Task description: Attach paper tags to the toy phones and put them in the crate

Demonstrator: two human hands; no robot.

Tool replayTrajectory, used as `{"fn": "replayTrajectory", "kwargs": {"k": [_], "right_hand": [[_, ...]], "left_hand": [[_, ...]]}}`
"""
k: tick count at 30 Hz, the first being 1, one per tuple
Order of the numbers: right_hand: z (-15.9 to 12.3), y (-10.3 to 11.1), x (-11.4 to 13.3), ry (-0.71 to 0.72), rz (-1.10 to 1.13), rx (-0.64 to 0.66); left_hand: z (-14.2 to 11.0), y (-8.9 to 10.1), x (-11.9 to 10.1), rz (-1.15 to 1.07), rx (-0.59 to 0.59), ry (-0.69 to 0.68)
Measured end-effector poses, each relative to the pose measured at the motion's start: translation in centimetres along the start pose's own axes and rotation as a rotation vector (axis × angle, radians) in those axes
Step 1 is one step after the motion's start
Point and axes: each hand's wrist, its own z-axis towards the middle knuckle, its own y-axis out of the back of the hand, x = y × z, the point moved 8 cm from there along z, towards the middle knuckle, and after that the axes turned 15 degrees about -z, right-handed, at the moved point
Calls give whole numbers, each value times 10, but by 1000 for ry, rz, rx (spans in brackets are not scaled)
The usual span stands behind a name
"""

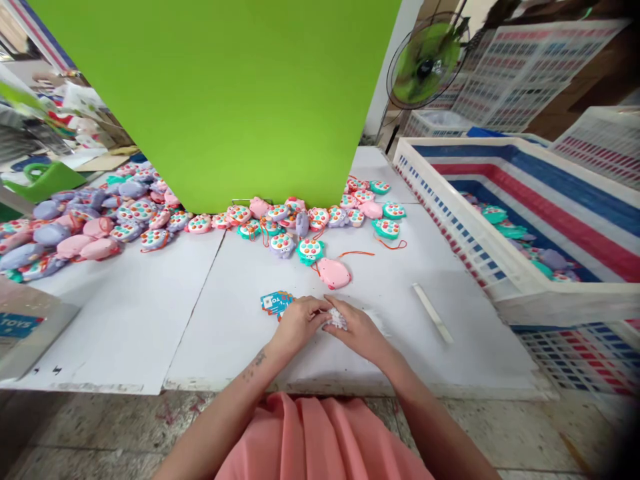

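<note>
My left hand (299, 323) and my right hand (359, 329) meet low over the white table (200, 320), fingers pinched together on a small clear plastic bag (338, 319) between them. A blue printed card (276, 303) lies just left of my left hand. A pink toy (334, 273) with an orange cord lies face down a little beyond my hands. Further back, a heap of small pink, purple and teal toys (280, 223) spreads along the foot of a green board (220, 100).
A large white crate with blue and red stripes (480, 247) stands at the right, holding several toys. A white strip (432, 312) lies on the table near it. A fan (426, 61) and stacked crates stand behind. A box marked TOYS (20, 327) is at the left.
</note>
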Motion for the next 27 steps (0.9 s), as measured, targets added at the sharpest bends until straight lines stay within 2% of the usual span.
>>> {"fn": "replayTrajectory", "kwargs": {"k": [3, 5, 8, 10, 13, 15, 16, 18, 20, 22, 25, 27], "right_hand": [[0, -1, 3, -6, -44, 8], [1, 1, 6, -6, -59, 5], [3, 4, 9, -4, -87, -23], [3, 4, 4, -36, -134, -34], [2, 0, -13, -116, -215, 14], [1, 1, -22, -127, -249, 49], [1, 5, -23, -123, -261, 44], [2, 18, -19, -108, -244, -10], [5, 35, -5, -85, -107, -88], [9, 47, 14, -45, 151, -110], [15, 45, 41, -9, 471, -4], [16, 39, 47, -40, 525, 44]], "left_hand": [[0, -1, -8, 142, 21, -73], [0, -2, -8, 166, 21, -70], [0, 8, -7, 124, -55, -37], [-1, 29, -7, 82, -193, -17], [-6, 76, -8, 48, -450, 19], [-8, 98, -14, 73, -491, 20], [-8, 102, -19, 98, -456, 6], [-6, 97, -30, 136, -324, -35], [-6, 80, -41, 139, -187, -78], [-6, 59, -52, 127, -75, -126], [-8, 39, -65, 119, 17, -199], [-9, 40, -69, 113, 13, -218]]}}
